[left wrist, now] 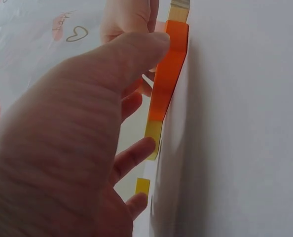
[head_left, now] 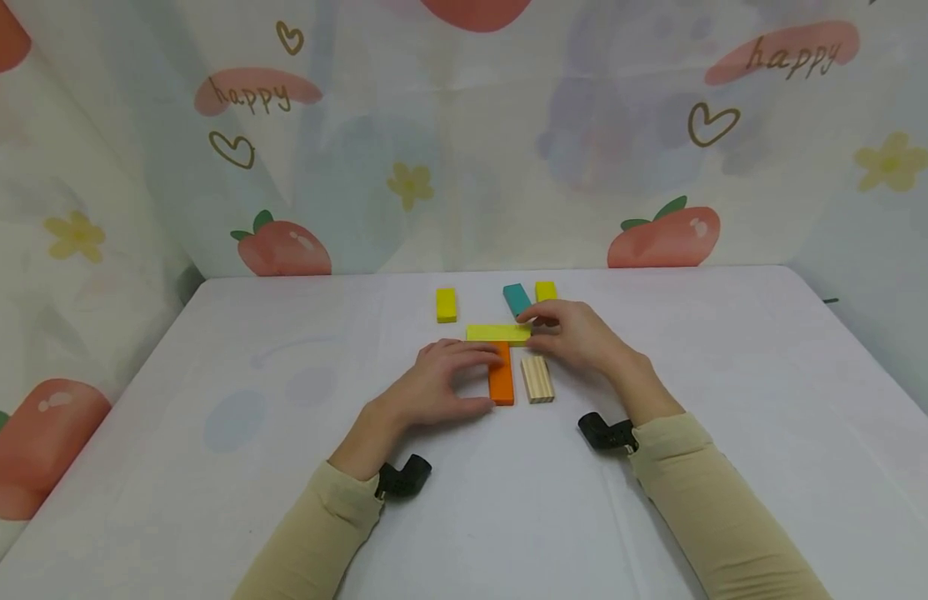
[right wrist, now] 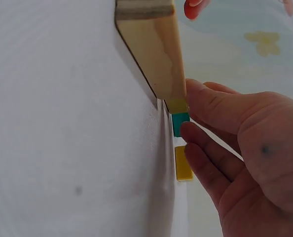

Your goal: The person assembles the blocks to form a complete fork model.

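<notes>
My left hand [head_left: 443,385] rests at the orange block [head_left: 501,385], fingers spread over it and thumb by its near left corner. In the left wrist view the thumb touches the orange block [left wrist: 170,69]. A long yellow-green block [head_left: 497,333] lies crosswise against the orange block's far end, making a T. At that yellow-green block's right end is my right hand [head_left: 584,337], its thumb touching or very close to the end. The right fingertips reach over the near end of a teal block [head_left: 516,298]. Below the right thumb lies a striped plain-wood block [head_left: 537,379].
Farther back, a small yellow block [head_left: 446,305] stands left and another yellow block [head_left: 546,291] sits right of the teal one. The white-covered table [head_left: 224,517] meets a printed cloth backdrop [head_left: 471,167]. Each wrist carries a black camera [head_left: 404,477].
</notes>
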`<state>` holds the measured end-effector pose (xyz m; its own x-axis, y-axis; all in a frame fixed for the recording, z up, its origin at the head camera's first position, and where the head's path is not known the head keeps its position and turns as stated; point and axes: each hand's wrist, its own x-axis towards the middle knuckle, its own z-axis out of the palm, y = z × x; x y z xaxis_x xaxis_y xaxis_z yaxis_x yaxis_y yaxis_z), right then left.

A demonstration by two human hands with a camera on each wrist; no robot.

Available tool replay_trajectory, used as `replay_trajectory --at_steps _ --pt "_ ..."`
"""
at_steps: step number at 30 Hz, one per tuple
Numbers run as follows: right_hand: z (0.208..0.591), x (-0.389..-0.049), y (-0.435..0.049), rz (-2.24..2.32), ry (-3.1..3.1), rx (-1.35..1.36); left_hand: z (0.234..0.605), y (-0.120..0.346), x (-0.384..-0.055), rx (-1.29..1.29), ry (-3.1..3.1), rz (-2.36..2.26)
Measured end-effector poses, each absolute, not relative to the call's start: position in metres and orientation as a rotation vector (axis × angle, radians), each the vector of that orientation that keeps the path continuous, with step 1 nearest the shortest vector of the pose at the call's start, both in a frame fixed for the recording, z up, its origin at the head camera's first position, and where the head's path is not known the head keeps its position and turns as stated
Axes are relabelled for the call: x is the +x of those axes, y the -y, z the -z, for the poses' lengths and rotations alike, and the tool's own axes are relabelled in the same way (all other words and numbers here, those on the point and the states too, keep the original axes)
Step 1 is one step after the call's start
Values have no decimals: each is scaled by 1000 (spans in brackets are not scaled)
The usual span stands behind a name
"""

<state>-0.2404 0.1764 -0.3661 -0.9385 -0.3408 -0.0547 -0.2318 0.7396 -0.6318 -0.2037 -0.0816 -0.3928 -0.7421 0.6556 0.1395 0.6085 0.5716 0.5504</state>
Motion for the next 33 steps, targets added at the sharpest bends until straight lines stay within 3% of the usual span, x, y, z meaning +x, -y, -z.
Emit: replay_trajectory --at_steps 33 --pt "364 -221 -189 1042 -2775 -475 391 83 -229 956 -2712 -1136"
